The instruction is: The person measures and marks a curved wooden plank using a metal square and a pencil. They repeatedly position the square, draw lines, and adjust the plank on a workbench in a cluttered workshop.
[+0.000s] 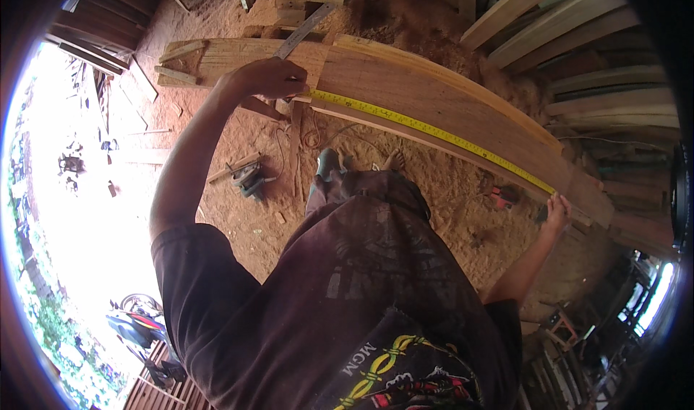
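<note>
Tape [407,124] spans board [419,92] between left hand [275,77] and right hand [557,212].

Through the head camera I see a woodworking workshop, its left side open to bright daylight: a brown floor [477,229] strewn with what looks like sawdust, long planks [557,25] crowded at the upper right, a handheld power tool [250,181] lying low, and a yellow measuring tape [428,129] stretched along a wide board [412,88].

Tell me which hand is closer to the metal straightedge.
Left: the left hand is at the near end of the straightedge; the right hand is well away, at the right end of the yellow tape measure.
</note>
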{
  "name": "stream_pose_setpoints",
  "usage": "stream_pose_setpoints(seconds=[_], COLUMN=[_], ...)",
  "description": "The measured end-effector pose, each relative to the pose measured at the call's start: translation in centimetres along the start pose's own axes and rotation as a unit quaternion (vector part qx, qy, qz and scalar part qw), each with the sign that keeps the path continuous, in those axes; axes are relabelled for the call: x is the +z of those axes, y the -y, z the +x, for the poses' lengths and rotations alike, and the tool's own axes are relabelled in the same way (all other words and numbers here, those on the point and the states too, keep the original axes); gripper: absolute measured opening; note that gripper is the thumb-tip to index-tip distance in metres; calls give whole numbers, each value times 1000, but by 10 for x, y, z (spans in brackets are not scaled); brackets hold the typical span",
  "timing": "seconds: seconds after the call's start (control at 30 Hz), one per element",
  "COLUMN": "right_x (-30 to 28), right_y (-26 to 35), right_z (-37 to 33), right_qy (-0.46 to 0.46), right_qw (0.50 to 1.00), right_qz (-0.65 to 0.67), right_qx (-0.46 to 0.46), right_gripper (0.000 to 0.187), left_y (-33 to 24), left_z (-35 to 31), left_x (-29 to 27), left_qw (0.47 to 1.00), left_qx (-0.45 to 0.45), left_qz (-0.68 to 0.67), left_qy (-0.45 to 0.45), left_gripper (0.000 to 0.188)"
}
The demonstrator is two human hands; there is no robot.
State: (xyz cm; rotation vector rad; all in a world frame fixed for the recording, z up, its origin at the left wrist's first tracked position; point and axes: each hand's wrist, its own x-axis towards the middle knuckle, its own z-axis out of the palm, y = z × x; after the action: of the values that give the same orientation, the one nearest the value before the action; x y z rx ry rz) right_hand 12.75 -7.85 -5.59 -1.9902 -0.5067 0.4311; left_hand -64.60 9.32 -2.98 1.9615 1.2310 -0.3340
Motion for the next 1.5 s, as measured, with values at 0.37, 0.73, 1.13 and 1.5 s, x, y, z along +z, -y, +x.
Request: stream_pose_setpoints(seconds=[0.37,0.73,1.13,1.5], right_x=[6,4,1,1], right_y=[8,1,-12,-12], right_z=[-11,-1,15,10], right_qy=[-23,-21,-26,-25], right_qw=[1000,1000,1000,999], right_qz=[3,18,13,24], right_qx=[11,12,12,-1], right_gripper=[24,25,24,24], left_y=[0,-1,-11,-14], left_z=[9,15,13,11], left_x=[-2,-1,0,-1], left_qw=[1000,999,1000,1000], left_qx=[9,27,12,2], left_qz=[-18,-18,-11,-16], left_qy=[18,28,24,24], left_gripper=[31,24,22,22])
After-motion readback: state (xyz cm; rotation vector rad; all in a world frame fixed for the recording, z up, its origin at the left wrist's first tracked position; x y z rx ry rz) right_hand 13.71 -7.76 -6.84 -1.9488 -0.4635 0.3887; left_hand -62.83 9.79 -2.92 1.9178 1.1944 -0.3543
